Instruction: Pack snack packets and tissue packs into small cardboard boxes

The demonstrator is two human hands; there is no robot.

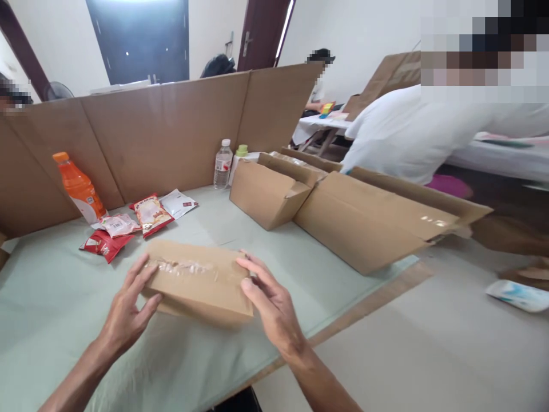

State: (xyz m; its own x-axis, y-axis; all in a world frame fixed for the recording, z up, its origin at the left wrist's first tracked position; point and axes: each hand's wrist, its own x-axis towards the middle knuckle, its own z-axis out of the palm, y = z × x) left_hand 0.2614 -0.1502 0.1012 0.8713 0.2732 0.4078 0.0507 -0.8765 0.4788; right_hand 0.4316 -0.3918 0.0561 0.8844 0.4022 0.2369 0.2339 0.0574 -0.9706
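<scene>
A closed cardboard box (pixel 193 286) with clear tape along its top is held between my two hands, low over the green-covered table (pixel 141 360). My left hand (pixel 132 303) grips its left end, fingers on the top edge and thumb at the near side. At the right end, my right hand (pixel 270 297) presses with its fingers and thumb around the corner. Just beyond the box lie a red snack packet (pixel 107 245), a pink packet (pixel 121 224), a red-and-cream snack bag (pixel 152 214) and a white packet (pixel 179 203).
An orange drink bottle (pixel 79 186) and a water bottle (pixel 222 165) stand before a cardboard screen (pixel 171 137). Open cardboard boxes, one small (pixel 261 194) and one larger (pixel 360 223), occupy the table's right side. A person in a white shirt (pixel 398 134) bends over beyond them.
</scene>
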